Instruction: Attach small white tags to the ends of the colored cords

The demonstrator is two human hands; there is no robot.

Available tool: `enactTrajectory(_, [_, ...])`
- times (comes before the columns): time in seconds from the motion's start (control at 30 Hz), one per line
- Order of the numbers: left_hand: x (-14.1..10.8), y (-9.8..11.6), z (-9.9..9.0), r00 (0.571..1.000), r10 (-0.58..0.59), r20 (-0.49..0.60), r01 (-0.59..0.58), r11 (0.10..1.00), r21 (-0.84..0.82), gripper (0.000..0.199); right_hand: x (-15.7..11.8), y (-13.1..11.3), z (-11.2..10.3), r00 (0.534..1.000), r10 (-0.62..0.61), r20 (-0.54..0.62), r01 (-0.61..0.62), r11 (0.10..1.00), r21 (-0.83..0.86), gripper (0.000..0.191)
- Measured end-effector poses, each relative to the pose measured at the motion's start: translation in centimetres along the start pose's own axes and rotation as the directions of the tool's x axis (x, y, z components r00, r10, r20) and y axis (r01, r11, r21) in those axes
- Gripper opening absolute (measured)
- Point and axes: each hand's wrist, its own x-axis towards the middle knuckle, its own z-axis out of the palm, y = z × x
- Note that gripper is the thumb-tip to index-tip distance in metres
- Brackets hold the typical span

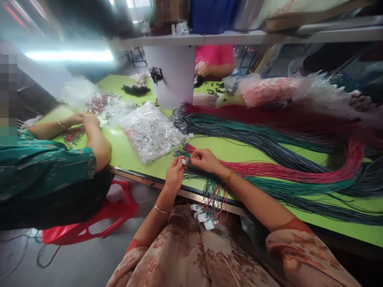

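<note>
**Both hands pinching at one small white clip, table edge**

L hand (175, 174) and R hand (204, 159) meet just above the near edge of the green table (134, 159). L fingertips are pressed together on a small white clip (183, 161); R thumb and forefinger are closed right beside it, w/ a thin cord end between them – too small to tell if the cord sits in the clip. Bangle on each wrist.

Cords (269, 171) – red, teal, dark – lie in long bundles across the table to the R, curving back at the far side. A few cord ends hang over the table edge w/ white tags (203, 217) dangling over the person's lap.

Clear bag of small white parts (151, 133) lies on the table just L of the hands, near but not touching. Another person in a green sleeve (44, 167) sits at L on a red stool (89, 227), hands at a pile of small shiny pieces. A third, in pink (214, 56), is at the far side behind a white post.
</note>
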Motion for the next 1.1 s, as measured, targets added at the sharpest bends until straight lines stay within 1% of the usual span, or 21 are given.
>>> enactTrajectory(0.23, [0.0,-0.3,0.0,0.999,0.034,-0.018,-0.035,0.999,-0.007,0.025,-0.3,-0.2,0.8,0.998,-0.037,-0.052,0.031,0.994,-0.104,0.016])
enactTrajectory(0.33, [-0.2,-0.6,0.0,0.998,0.055,-0.026,-0.053,0.996,0.072,0.026,-0.6,-0.1,1.3,0.996,-0.059,-0.063,0.051,0.991,-0.125,0.02])
enactTrajectory(0.4, [-0.3,-0.6,0.0,0.999,0.049,-0.019,-0.047,0.992,0.119,0.025,-0.8,-0.1,1.3,0.994,-0.089,-0.063,0.079,0.986,-0.147,0.02])
enactTrajectory(0.5, [-0.4,-0.6,0.0,0.999,0.04,-0.019,-0.037,0.993,0.115,0.026,-0.9,-0.2,1.0,0.993,-0.117,-0.012,0.114,0.982,-0.149,0.016])
enactTrajectory(0.57, [-0.4,-0.7,0.1,0.998,0.045,-0.032,-0.042,0.993,0.109,0.027,-0.9,-0.2,0.9,0.994,-0.109,0.023,0.111,0.984,-0.137,0.014])
enactTrajectory(0.73, [-0.7,-0.7,0.6,0.994,0.098,-0.055,-0.084,0.973,0.214,0.026,-0.8,-0.2,1.1,0.995,-0.095,-0.027,0.087,0.974,-0.208,0.02])
enactTrajectory(0.77, [-1.1,-0.6,0.7,0.991,0.121,-0.055,-0.104,0.964,0.246,0.025,-0.7,-0.2,1.0,0.995,-0.095,-0.009,0.091,0.976,-0.198,0.021])
enactTrajectory(0.83, [-2.4,0.0,0.8,0.979,0.2,-0.043,-0.176,0.93,0.323,0.022,-0.5,-0.3,0.4,0.995,-0.066,0.078,0.074,0.992,-0.099,0.022])
enactTrajectory(0.87, [-3.4,0.3,0.8,0.967,0.254,-0.016,-0.23,0.9,0.371,0.019,-0.4,-0.4,0.0,0.992,-0.04,0.12,0.045,0.998,-0.033,0.024])
enactTrajectory(0.9, [-4.5,0.7,0.8,0.954,0.299,0.038,-0.287,0.861,0.42,0.017,-0.4,-0.4,-0.4,0.988,-0.013,0.151,0.012,1.0,0.014,0.027])
enactTrajectory(0.93, [-5.7,1.0,0.8,0.938,0.321,0.132,-0.344,0.817,0.463,0.013,-0.3,-0.5,-0.7,0.986,0.008,0.165,-0.012,1.0,0.026,0.028])
enactTrajectory(0.97, [-7.0,1.3,0.8,0.916,0.293,0.274,-0.395,0.775,0.494,0.01,-0.3,-0.5,-0.8,0.986,0.017,0.167,-0.017,1.0,-0.003,0.027])
enactTrajectory(1.0, [-8.2,1.4,0.7,0.877,0.2,0.437,-0.425,0.748,0.51,0.008,-0.4,-0.5,-0.8,0.986,0.01,0.168,0.002,0.997,-0.071,0.024])
enactTrajectory(1.03, [-9.2,1.5,0.7,0.81,0.08,0.581,-0.443,0.733,0.516,0.007,-0.6,-0.5,-0.6,0.984,-0.009,0.176,0.039,0.985,-0.166,0.019])
enactTrajectory(1.07, [-10.1,1.6,0.6,0.721,-0.045,0.692,-0.461,0.715,0.526,0.008,-0.8,-0.5,-0.2,0.982,-0.029,0.187,0.08,0.959,-0.272,0.014])
enactTrajectory(1.1, [-10.7,1.6,0.6,0.626,-0.147,0.766,-0.484,0.696,0.53,0.011,-1.1,-0.4,0.3,0.981,-0.042,0.192,0.113,0.921,-0.373,0.012])
